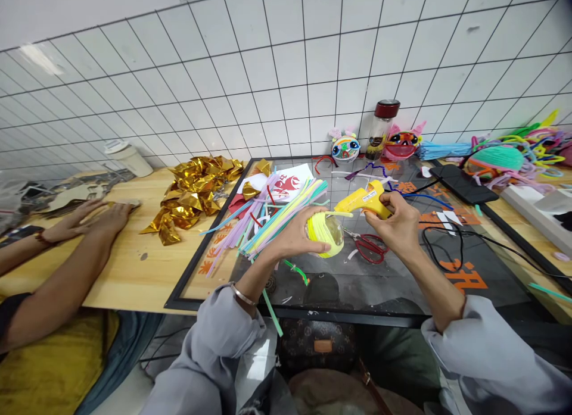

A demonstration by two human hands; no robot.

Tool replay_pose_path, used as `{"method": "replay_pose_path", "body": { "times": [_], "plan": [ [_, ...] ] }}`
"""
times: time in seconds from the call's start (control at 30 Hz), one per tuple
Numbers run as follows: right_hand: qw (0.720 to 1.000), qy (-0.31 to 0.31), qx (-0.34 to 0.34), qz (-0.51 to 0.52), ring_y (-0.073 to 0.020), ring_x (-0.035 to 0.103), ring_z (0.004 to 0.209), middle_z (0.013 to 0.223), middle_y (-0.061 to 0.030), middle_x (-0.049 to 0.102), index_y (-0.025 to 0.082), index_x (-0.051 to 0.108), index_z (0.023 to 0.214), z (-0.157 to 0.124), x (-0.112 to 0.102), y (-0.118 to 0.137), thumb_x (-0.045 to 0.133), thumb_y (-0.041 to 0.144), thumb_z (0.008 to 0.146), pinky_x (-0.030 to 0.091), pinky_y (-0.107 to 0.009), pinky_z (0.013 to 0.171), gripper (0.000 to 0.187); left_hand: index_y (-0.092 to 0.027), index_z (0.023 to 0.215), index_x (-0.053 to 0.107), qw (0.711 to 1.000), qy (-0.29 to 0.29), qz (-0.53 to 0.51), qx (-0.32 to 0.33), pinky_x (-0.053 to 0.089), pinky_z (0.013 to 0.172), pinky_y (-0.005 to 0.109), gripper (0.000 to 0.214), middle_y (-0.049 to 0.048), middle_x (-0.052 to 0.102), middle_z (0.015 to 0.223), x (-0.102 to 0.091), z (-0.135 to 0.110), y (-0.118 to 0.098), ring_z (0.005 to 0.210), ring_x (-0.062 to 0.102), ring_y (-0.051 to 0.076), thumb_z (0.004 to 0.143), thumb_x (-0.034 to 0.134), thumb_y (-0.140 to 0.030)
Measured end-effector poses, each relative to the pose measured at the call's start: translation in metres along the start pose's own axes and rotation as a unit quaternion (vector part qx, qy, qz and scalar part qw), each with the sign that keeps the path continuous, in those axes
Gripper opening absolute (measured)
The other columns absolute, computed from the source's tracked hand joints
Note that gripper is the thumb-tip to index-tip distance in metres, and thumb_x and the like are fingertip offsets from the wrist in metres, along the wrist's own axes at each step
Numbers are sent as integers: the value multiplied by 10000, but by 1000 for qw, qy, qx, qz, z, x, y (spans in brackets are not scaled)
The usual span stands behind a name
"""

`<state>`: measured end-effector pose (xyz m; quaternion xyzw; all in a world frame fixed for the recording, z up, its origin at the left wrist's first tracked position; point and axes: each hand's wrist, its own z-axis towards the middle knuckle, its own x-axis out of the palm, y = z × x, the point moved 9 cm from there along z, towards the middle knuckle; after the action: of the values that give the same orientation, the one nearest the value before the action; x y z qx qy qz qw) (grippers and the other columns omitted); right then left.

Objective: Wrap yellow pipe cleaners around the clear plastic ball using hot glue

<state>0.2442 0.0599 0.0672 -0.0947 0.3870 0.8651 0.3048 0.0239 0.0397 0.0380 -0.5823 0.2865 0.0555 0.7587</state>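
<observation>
My left hand (297, 236) is closed around a clear rounded container partly wrapped in yellow pipe cleaners (322, 231); one strand's end sticks out to the right at its top. In my right hand (397, 221) is a yellow glue gun (361, 199), its nozzle pointing left close to that strand. Whether nozzle and strand touch I cannot tell. Red-handled scissors (372, 248) lie just beyond and between my hands. Beside my left hand spreads a pile of pastel pipe cleaners (286, 215).
Gold foil pieces (196, 186) lie left of the framed glass board (379, 290). A co-worker's hands (100, 218) rest farther left. Two decorated balls (345, 147) and a lidded bottle (382, 129) stand by the wall. A black cable (447, 266), a phone (465, 186) and more pipe cleaners (504, 159) are at right.
</observation>
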Motion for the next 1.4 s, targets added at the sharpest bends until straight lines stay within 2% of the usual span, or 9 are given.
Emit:
{"method": "replay_pose_path", "body": {
  "times": [0.3,0.83,1.0,1.4],
  "plan": [
    [1000,-15,-4,-15,-171,574,605,708,-5,625,219,559,806,-2,-1,-1,675,393,686,451,-295,577,241,-166,1333,568,1000,3,18,4,379,1170,471,819,121,569,1429,-1,-1,-2,1306,544,337,576,859,-282],
    [999,31,-27,22,-135,518,553,656,26,583,219,550,786,0,3,5,666,341,664,404,-266,546,207,-152,1311,589,999,10,-35,-1,397,1151,446,831,127,581,1388,0,1,8,1282,555,327,547,875,-309],
    [999,34,-13,20,-138,520,554,647,28,576,220,546,790,0,4,2,658,349,671,409,-270,552,208,-167,1316,580,999,15,-41,-2,389,1154,455,847,126,565,1407,-1,1,9,1288,547,328,541,880,-326],
    [999,-3,-11,-30,-172,578,614,718,-3,638,226,553,811,-1,-1,-1,664,398,698,457,-296,596,234,-158,1296,581,999,25,6,32,356,1177,460,805,129,571,1407,0,1,-1,1306,532,330,558,859,-323]
  ]
}}
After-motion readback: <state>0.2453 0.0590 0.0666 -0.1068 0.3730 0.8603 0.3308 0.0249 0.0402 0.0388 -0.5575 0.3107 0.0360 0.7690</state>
